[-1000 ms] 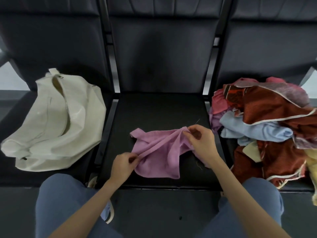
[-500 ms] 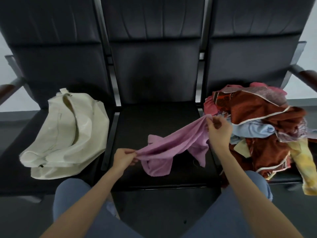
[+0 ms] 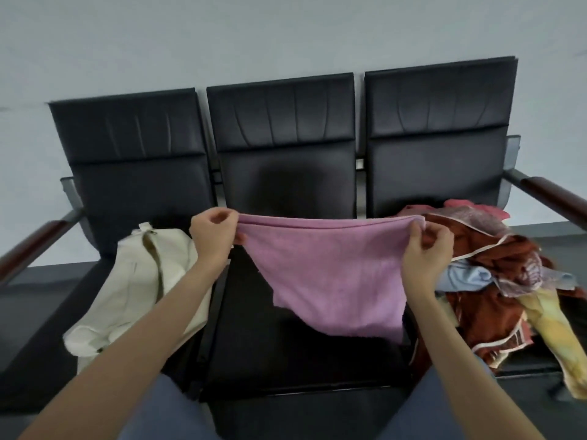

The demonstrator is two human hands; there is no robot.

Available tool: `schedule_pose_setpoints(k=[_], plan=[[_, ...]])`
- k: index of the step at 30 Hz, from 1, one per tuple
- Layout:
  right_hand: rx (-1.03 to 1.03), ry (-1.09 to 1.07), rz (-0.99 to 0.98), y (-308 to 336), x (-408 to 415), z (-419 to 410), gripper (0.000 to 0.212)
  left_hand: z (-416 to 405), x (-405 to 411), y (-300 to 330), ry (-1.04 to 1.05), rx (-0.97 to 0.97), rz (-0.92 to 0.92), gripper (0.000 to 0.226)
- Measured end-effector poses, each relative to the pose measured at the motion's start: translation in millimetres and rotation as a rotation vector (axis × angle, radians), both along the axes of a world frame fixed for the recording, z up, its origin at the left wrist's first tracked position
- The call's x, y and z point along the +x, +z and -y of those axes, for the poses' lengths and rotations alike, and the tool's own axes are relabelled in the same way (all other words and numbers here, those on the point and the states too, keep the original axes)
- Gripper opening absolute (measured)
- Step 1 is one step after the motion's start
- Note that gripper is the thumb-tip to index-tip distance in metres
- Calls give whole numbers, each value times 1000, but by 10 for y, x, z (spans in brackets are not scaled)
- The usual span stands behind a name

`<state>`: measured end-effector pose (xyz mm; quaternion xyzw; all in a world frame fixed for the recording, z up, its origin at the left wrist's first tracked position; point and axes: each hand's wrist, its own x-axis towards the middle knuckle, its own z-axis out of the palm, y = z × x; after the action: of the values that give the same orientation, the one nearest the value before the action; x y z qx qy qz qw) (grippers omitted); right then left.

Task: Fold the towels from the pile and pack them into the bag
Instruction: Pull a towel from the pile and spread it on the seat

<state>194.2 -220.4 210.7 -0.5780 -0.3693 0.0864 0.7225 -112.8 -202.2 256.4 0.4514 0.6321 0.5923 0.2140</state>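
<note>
A person's left hand (image 3: pixel 215 231) and right hand (image 3: pixel 425 246) each pinch a top corner of a pink terry towel (image 3: pixel 330 274), every grip curled tight on the cloth, which hangs spread in the air above the middle seat of a black three-seat padded bench (image 3: pixel 286 354). A cream canvas bag (image 3: pixel 139 287) lies slumped on the left seat. A pile of rust-red, pale blue and yellow towels (image 3: pixel 505 281) sits heaped on the right seat.
</note>
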Motion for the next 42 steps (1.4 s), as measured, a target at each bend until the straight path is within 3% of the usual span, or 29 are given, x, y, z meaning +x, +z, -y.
schedule_pose_setpoints(k=[3,6,9,11,13,18,27,30,35,42], plan=[[62,34,-28,112,37,51,7,58,-15,245,-20,107,-55,12],[73,65,-3,152,95,45,7,96,-20,421,-65,75,-26,15],[-23,128,72,164,178,-55,12,26,-137,568,-155,-139,39,18],[-123,202,99,155,249,-164,13,-50,-253,631,-271,-364,-62,17],[-191,284,137,138,284,-275,13,-147,-341,634,-295,-458,-176,12],[-307,392,189,147,262,-656,12,-487,-403,596,-248,-393,-249,12],[-280,470,196,365,209,-1181,17,-991,-570,510,-150,-81,-424,22],[-246,504,224,308,165,-1071,15,-918,-662,295,-143,-66,-419,22],[-273,575,261,-250,99,-736,6,-699,-807,-480,-241,-231,-397,23],[-607,658,228,-1595,35,-239,18,17,-827,-1916,-323,-561,-448,26]])
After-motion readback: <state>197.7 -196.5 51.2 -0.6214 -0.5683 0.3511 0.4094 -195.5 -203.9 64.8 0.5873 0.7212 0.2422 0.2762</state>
